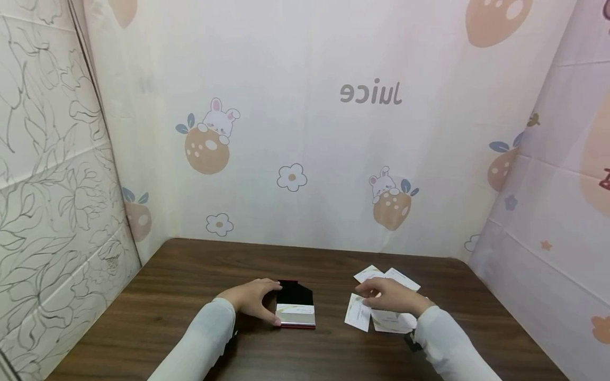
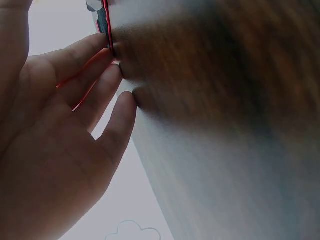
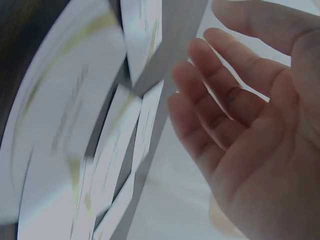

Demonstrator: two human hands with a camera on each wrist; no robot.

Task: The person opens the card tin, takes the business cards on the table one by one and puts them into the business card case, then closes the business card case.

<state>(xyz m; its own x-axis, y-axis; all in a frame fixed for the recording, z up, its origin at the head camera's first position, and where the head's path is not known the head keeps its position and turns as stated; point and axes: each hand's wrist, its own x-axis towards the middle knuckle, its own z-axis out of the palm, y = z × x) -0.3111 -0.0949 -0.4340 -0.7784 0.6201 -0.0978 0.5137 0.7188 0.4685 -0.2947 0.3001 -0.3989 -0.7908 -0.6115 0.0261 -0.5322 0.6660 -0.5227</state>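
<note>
A card case [image 1: 295, 313] lies unfolded on the wooden table, its black inner flap [image 1: 294, 292] to the back and cards in its silver front part. My left hand [image 1: 251, 299] rests along its left side, thumb at the near corner and forefinger at the far corner. In the left wrist view the fingers [image 2: 107, 95] are fairly straight, with tips by the red edge. Over several loose white cards [image 1: 357, 312], my right hand [image 1: 393, 295] hovers, partly covering them. The right wrist view shows its fingers [image 3: 200, 102] loosely bent beside the cards [image 3: 70, 95], holding nothing.
The brown table [image 1: 205, 270] runs back to a patterned curtain [image 1: 305, 132]. More curtains hang at the left [image 1: 52, 132] and right [image 1: 553, 222]. A dark object [image 1: 412, 342] shows beneath the right wrist, near the cards.
</note>
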